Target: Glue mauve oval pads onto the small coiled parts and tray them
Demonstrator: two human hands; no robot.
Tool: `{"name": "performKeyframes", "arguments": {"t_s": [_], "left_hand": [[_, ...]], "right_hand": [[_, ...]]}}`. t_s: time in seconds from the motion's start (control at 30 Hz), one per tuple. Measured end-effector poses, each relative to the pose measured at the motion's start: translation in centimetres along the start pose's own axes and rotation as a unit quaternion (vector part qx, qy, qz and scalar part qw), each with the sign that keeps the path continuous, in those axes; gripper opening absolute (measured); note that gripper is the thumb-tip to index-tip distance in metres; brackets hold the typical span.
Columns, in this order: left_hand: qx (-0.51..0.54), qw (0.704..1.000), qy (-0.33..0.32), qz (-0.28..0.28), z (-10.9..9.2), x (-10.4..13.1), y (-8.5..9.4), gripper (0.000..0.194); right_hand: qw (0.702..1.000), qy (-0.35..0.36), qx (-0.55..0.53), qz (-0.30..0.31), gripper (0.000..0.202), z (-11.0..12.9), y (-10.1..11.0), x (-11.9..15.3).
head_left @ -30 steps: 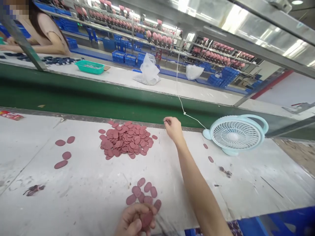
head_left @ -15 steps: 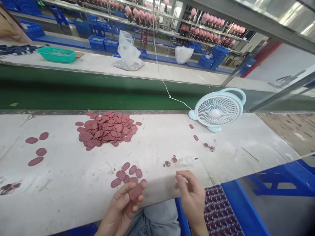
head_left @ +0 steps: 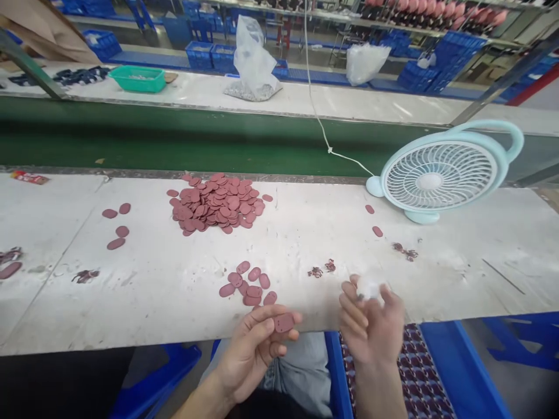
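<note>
the left hand [head_left: 257, 343] pinches a flat dusky-pink oval leather piece [head_left: 284, 322] in its fingers, long axis sideways; the right hand [head_left: 371, 320], fingers loosely curled around nothing clear, hovers just right of it.

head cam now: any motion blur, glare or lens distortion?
Head view: the right hand is motion-smeared, with a whitish blur at its fingertips; the left hand and the red oval piece it pinches are sharp. Light is even and overhead, shadows soft. Wide-angle distortion bends the table edge and tilts the fan. No strong glare.
</note>
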State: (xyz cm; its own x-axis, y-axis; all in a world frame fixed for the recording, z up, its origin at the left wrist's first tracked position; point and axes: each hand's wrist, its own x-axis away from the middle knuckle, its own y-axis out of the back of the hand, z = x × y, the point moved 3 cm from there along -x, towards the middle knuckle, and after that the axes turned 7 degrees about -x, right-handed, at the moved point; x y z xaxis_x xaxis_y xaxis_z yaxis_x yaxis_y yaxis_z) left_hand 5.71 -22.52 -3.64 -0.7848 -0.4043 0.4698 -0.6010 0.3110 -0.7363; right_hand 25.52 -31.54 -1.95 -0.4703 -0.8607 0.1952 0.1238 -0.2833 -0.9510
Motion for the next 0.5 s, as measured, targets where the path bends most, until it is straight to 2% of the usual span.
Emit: {"name": "performKeyframes", "arguments": {"t_s": [0.07, 0.13, 0.2, 0.37, 0.5], "left_hand": [[-0.016, 1.0, 0.008, 0.003, 0.4, 0.0, -0.4, 0.02], [-0.027, 0.999, 0.025, 0.006, 0.9, 0.0, -0.8, 0.021], [-0.028, 0.999, 0.043, 0.007, 1.5, -0.1, -1.2, 0.022], [-0.013, 0.998, 0.063, 0.011, 2.6, -0.1, -1.4, 0.022], [-0.004, 0.998, 0.064, 0.019, 2.8, 0.0, -1.2, 0.021]], "right_hand": [[0.987, 0.059, 0.142, -0.049, 0.036, -0.9, -1.1, 2.1], [0.949, 0.117, 0.277, -0.098, 0.038, -1.9, -2.1, 3.9], [0.91, 0.157, 0.36, -0.136, 0.038, -3.0, -2.5, 5.2], [0.803, 0.275, 0.507, -0.154, 0.031, -5.0, -2.5, 7.0], [0.762, 0.29, 0.56, -0.149, 0.029, -5.7, -1.2, 7.6]]}}
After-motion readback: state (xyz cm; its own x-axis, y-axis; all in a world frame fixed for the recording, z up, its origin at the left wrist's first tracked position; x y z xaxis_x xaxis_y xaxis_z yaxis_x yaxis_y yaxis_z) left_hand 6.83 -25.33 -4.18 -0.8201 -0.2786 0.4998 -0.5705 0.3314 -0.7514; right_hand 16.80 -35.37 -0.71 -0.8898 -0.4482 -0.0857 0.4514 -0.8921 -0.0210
